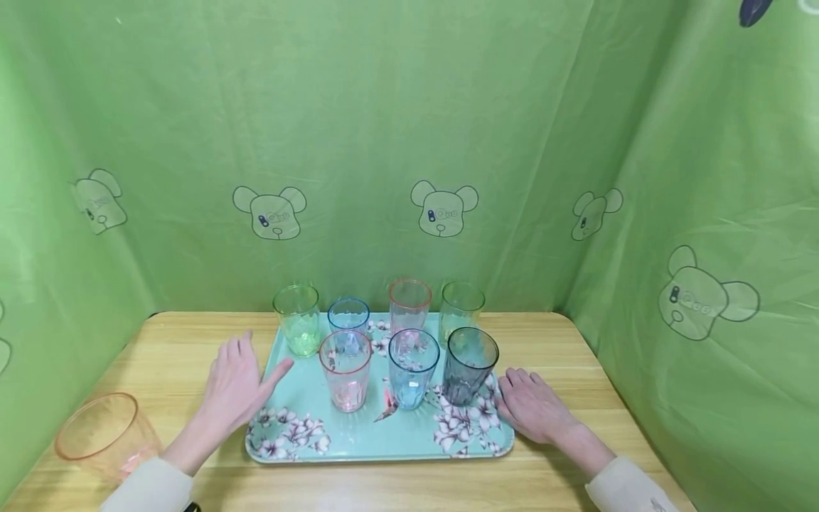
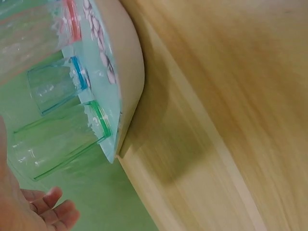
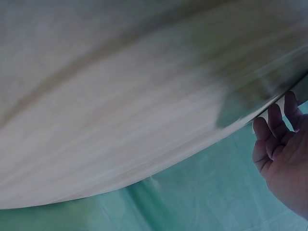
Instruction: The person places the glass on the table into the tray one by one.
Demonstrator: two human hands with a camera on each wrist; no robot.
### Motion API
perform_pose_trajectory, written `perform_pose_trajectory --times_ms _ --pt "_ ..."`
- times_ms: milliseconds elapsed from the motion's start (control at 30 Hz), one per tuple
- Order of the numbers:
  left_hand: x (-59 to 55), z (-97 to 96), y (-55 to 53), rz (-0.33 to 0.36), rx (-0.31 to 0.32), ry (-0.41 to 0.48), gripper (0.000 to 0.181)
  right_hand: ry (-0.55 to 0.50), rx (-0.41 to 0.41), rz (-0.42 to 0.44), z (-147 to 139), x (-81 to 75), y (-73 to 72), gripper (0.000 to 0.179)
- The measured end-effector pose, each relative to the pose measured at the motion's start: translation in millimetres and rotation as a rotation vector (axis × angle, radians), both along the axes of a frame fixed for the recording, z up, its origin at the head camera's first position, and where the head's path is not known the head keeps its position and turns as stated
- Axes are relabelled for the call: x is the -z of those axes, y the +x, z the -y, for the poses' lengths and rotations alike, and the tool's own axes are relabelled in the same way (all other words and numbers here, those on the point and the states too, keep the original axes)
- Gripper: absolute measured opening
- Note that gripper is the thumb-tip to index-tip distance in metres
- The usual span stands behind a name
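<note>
A pale turquoise flowered tray [image 1: 358, 444] lies on the table, bearing several clear tumblers. Its front ones are a pink tumbler [image 1: 348, 377], a blue tumbler [image 1: 412, 373] and a dark grey tumbler [image 1: 469, 370]. Behind them stand a green tumbler [image 1: 299, 323], a small blue tumbler [image 1: 349, 316], a red-rimmed tumbler [image 1: 410, 302] and a yellow-green tumbler [image 1: 461, 306]. My left hand [image 1: 234, 384] hovers by the tray's left edge, thumb spread over it, holding nothing. At the right edge is my right hand [image 1: 534, 407], fingers loosely bent; whether it touches the tray is unclear.
An orange-rimmed tumbler [image 1: 109, 437] sits apart on the wooden table [image 1: 358, 491] at the left, near my left forearm. Green curtains [image 1: 358, 107] printed with bear heads enclose the table at the back and both sides.
</note>
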State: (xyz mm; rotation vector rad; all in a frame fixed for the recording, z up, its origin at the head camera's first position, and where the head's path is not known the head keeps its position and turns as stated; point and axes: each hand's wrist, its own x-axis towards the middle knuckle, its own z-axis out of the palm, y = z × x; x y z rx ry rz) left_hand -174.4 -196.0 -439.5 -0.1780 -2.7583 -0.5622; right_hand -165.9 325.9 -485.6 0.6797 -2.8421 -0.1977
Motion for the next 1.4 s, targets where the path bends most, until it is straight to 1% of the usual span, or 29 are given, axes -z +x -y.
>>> perform_pose_trajectory --times_ms 233,333,400,533,633,700,800,1000,1100,1200,1267,1400 --pt "-5.1 4.9 17.4 -0.026 0.031 -0.047 0.097 0.024 -0.013 -0.037 -1 1.6 0.1 0.024" --pt "-7.6 8.6 24.3 -0.036 0.039 -0.066 0.097 0.028 -0.014 -0.037 -1 1.3 0.2 0.024" --pt "-10.5 11.2 29.2 -0.04 0.033 -0.077 0.097 0.025 -0.011 -0.03 -1 1.1 0.0 0.024" --pt "-17.5 16.6 38.2 -0.032 0.015 -0.068 0.099 0.022 -0.002 -0.015 -1 1.6 -0.6 0.024" --pt "-23.2 21.8 43.4 -0.06 0.005 -0.064 0.1 0.027 0.002 -0.009 -1 1.9 -0.8 0.025" --pt "-26.6 26.0 47.0 -0.09 -0.006 -0.068 0.101 0.031 0.001 -0.01 -1 1.8 -0.7 0.025" --pt "-30.4 33.5 53.0 -0.13 -0.036 -0.085 0.101 0.036 -0.003 -0.018 -1 1.4 -0.3 0.025" --pt "-36.1 50.1 68.6 -0.133 -0.143 -0.096 0.104 0.04 -0.007 -0.026 -1 0.7 0.4 0.026" --pt "-37.9 58.9 76.2 -0.134 -0.182 -0.094 0.105 0.043 -0.006 -0.026 0 0.5 0.4 0.026" --pt "-37.7 67.4 82.3 -0.144 -0.214 -0.104 0.106 0.043 -0.005 -0.025 0 0.6 0.3 0.026" --pt "-36.5 71.6 86.1 -0.163 -0.237 -0.098 0.106 0.04 -0.003 -0.024 0 0.8 0.4 0.026" --pt "-32.1 77.6 94.1 -0.173 -0.304 -0.076 0.107 0.035 -0.002 -0.022 0 1.6 0.9 0.025"
